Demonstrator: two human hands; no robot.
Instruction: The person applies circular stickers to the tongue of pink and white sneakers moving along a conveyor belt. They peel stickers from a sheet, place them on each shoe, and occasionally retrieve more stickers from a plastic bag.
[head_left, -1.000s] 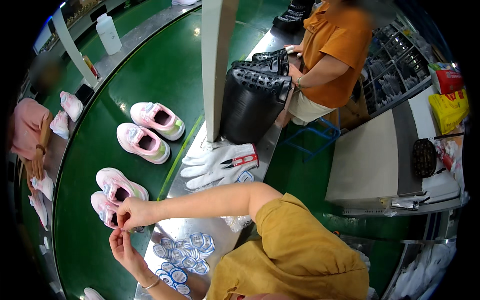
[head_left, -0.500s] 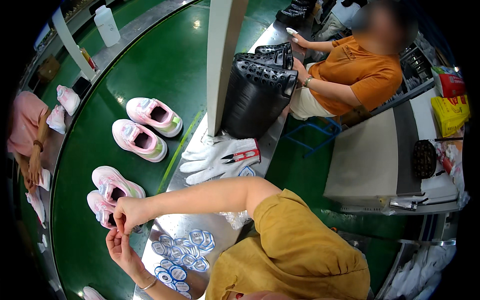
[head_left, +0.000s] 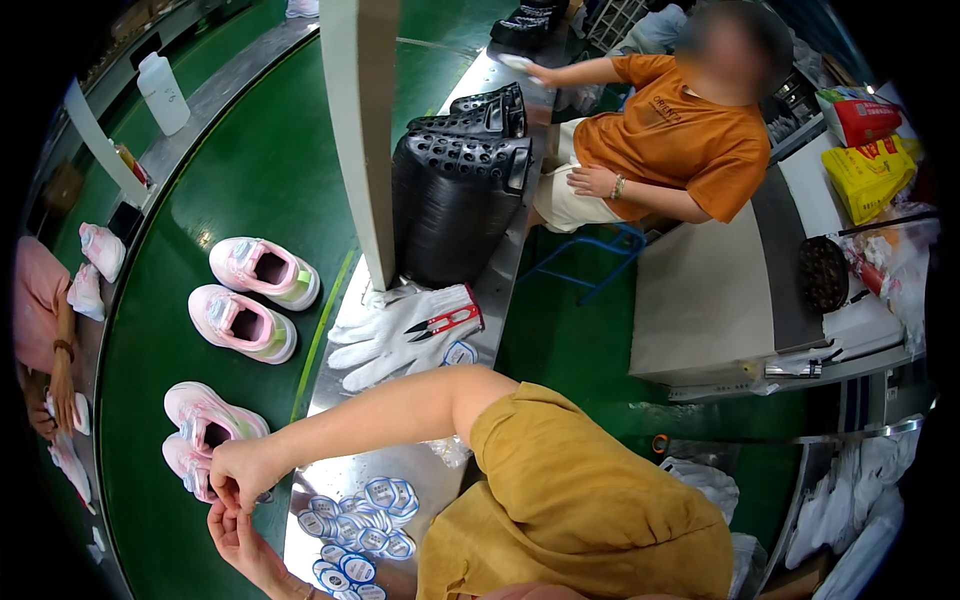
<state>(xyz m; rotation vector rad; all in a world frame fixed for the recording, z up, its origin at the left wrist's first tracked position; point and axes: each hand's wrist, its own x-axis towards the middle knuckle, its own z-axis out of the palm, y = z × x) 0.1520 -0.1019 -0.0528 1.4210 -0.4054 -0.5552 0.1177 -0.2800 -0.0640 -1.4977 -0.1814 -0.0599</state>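
My right hand point(head_left: 243, 470) reaches across to the left with its thumb and fingers pinched together. Just below, my left hand point(head_left: 238, 540) meets it fingertip to fingertip, also in a pinch. Whatever lies between them is too small to make out. Behind the hands sits a pair of pink and white sneakers point(head_left: 212, 412) on the green belt point(head_left: 160, 350), partly covered by my right hand. Right of my left hand, several round white tags with blue rims point(head_left: 365, 520) lie heaped on the metal ledge point(head_left: 425, 470).
Another pink pair point(head_left: 245, 325) stands farther along the belt. White gloves point(head_left: 385, 340) with red-handled snips point(head_left: 445, 322) on top lie by a grey post point(head_left: 360, 150) and tall black boots point(head_left: 455, 210). A co-worker in orange point(head_left: 680, 140) sits beyond; another person's hands point(head_left: 65, 395) are far left.
The whole view has shifted, so the belt and boots appear farther left. My hands stay pinched together. The orange-shirted co-worker's one hand has left the boots and rests on the lap.
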